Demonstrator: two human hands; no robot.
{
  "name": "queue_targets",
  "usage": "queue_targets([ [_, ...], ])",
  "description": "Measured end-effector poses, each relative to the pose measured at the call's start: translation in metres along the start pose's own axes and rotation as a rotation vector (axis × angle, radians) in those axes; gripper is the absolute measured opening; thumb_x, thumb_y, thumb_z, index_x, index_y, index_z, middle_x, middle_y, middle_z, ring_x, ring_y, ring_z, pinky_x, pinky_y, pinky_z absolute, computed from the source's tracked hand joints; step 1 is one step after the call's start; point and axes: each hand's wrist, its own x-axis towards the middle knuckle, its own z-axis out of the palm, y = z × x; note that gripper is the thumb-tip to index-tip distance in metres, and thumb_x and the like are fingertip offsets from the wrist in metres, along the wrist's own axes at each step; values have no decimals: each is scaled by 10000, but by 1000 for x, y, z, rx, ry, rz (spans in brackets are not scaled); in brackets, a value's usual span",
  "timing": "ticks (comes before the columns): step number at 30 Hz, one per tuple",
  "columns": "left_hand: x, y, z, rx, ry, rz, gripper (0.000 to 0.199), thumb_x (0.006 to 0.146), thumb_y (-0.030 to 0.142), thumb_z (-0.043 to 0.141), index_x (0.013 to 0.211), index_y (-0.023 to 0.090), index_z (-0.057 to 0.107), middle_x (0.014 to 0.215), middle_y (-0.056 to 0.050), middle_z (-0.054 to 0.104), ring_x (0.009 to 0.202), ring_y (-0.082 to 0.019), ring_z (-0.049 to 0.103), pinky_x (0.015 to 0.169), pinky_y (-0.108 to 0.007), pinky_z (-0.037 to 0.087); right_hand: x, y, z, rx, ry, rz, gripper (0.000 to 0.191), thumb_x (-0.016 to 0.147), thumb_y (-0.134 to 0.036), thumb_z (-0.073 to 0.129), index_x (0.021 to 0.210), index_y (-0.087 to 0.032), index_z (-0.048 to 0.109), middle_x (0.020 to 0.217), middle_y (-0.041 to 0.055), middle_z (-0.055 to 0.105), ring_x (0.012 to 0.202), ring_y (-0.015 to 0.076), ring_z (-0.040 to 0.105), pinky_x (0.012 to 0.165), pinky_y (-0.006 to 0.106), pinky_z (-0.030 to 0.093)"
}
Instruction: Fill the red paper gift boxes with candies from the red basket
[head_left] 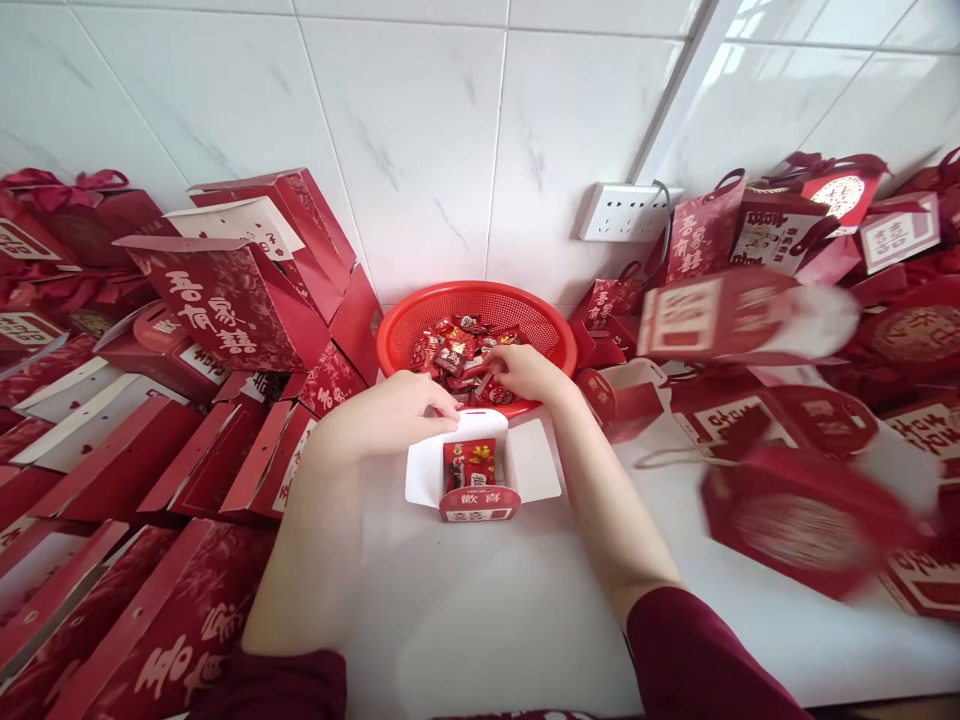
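A small red-and-white gift box [480,508] stands on the white table with its white flaps spread out. Red wrapped candies [470,463] lie inside it. At the box's back left corner is my left hand [401,410], thumb and fingers a little apart, the tips by the rear flap; no item shows in it. Behind the box, a red plastic basket [551,320] holds a heap of wrapped candies [454,355]. My right hand [529,372] reaches over the basket's front rim, its fingers curled down on a wrapped candy, which they partly hide.
Rows of larger red gift boxes [105,460] fill the left side, with an upright red bag [225,300] among them. More red boxes [750,415] crowd the right, some blurred. A tiled wall [405,130] with a power socket [626,212] closes off the back.
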Motion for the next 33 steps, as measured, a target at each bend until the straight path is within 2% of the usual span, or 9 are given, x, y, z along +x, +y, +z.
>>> queue_targets([
  [3, 0, 1, 1, 0, 48, -46, 206, 822, 362, 578, 793, 199, 700, 849, -19, 713, 757, -169, 636, 624, -249, 430, -1, 1, -4, 16, 61, -26, 343, 778, -15, 501, 1012, -166, 701, 917, 59, 727, 859, 183, 637, 778, 256, 439],
  [6, 3, 0, 5, -34, 78, -80, 196, 812, 387, 607, 855, 207, 674, 860, -8, 708, 749, -165, 638, 599, -246, 428, -6, 1, -11, 41, 91, -50, 255, 788, -49, 523, 907, -176, 709, 909, 46, 732, 844, 174, 637, 762, 253, 440],
  [10, 7, -1, 11, -10, -28, -9, 195, 830, 362, 602, 838, 208, 721, 858, -16, 720, 787, -174, 649, 661, -266, 442, -14, -2, -21, 64, 146, -67, 165, 838, -133, 535, 831, -179, 693, 888, 37, 726, 821, 167, 625, 751, 265, 432],
  [14, 3, 3, 10, 33, -15, 64, 232, 857, 285, 546, 733, 196, 720, 812, -18, 724, 779, -169, 644, 716, -284, 436, -24, -4, -31, 83, 175, -68, 147, 841, -170, 540, 819, -187, 685, 860, 25, 712, 769, 159, 606, 711, 269, 428],
  [18, -8, 13, 6, 50, -17, 117, 237, 854, 254, 542, 748, 203, 747, 835, -12, 718, 745, -145, 621, 737, -283, 422, -34, -4, -40, 93, 187, -65, 164, 836, -184, 538, 806, -198, 698, 831, 16, 706, 722, 154, 592, 688, 279, 425],
  [22, -17, 22, 6, 56, -67, 143, 241, 851, 250, 544, 775, 196, 767, 813, -22, 703, 707, -133, 601, 658, -269, 399, -37, -2, -44, 39, 172, -40, 147, 810, -182, 554, 774, -196, 697, 773, 11, 693, 681, 152, 574, 665, 286, 411],
  [26, -23, 25, 5, 85, -100, 151, 293, 857, 230, 515, 668, 192, 735, 727, -12, 664, 659, -119, 576, 614, -265, 366, -38, -4, -46, 21, 185, -11, 153, 807, -189, 552, 783, -190, 703, 768, 20, 695, 668, 152, 573, 682, 294, 419],
  [31, -26, 23, 3, 104, -65, 95, 272, 854, 212, 507, 725, 205, 746, 792, -5, 693, 679, -125, 581, 611, -275, 352, -38, -4, -46, 12, 218, 52, 151, 819, -194, 551, 792, -195, 700, 791, 33, 709, 685, 167, 593, 685, 305, 431],
  [33, -26, 22, 2, 105, -57, 75, 261, 849, 197, 507, 715, 202, 731, 778, 4, 695, 659, -120, 573, 600, -275, 345, -37, -1, -45, -11, 268, 101, 140, 822, -197, 554, 800, -202, 692, 814, 43, 716, 726, 190, 610, 690, 315, 438],
])
